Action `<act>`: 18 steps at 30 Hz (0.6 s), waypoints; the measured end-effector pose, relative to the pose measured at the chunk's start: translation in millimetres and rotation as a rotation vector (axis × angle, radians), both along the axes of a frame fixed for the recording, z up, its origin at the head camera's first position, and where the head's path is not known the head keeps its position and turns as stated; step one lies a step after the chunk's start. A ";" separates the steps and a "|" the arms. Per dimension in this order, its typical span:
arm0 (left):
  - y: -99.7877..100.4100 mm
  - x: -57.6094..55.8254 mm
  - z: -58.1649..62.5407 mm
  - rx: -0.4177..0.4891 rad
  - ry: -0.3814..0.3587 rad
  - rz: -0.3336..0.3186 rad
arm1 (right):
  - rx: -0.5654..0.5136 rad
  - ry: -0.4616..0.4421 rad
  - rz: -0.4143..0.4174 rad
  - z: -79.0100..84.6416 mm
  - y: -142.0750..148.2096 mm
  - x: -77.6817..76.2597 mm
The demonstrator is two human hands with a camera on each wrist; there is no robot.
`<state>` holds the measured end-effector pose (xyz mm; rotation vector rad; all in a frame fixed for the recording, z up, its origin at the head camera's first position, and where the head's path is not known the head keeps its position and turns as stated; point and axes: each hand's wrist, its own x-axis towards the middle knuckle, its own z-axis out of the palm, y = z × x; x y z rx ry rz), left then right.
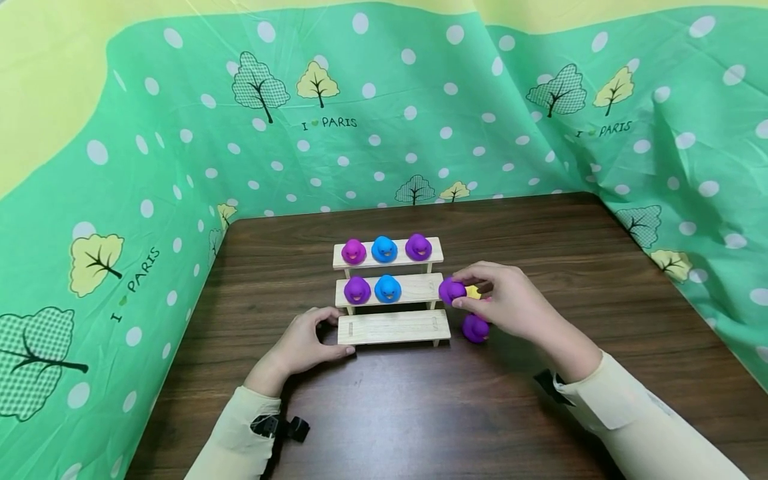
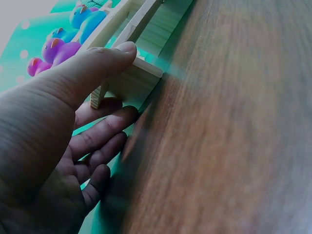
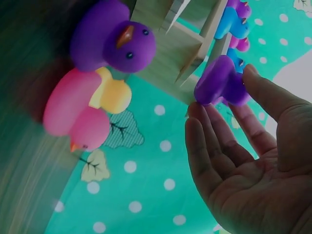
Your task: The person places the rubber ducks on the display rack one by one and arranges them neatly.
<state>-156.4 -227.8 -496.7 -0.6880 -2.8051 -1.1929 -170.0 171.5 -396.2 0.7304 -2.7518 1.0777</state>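
Note:
A three-step wooden stand (image 1: 394,328) stands on the table with small rubber ducks on it. My left hand (image 1: 305,341) grips the left end of its lowest step, thumb at the front edge and fingers around the far side. In my right hand (image 1: 510,300) a purple duck (image 1: 451,291) is pinched between thumb and fingertips, at the right end of the middle step. That step bears a purple duck (image 1: 357,291) and a blue duck (image 1: 388,289). Along the top step sit a pink duck (image 1: 354,251), a blue duck (image 1: 385,249) and a purple duck (image 1: 418,247).
Beside the stand's right end, another purple duck (image 1: 475,329) rests on the dark wooden table (image 1: 420,413). Near it are a yellow duck (image 3: 114,95) and a pink duck (image 3: 78,105), mostly behind my right hand in the head view. Green dotted cloth (image 1: 372,160) surrounds the table.

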 end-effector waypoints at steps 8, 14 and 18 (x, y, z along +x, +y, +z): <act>-0.6 -0.6 -0.2 0.002 0.007 -0.001 | 0.007 0.003 0.009 -2.6 -23.1 -10.3; -1.0 -1.3 -1.9 -0.001 0.017 0.002 | 0.022 0.009 0.006 -2.1 -36.1 -14.2; -0.9 -1.4 -2.6 -0.002 0.017 0.004 | 0.033 0.015 0.000 -3.3 -41.0 -16.4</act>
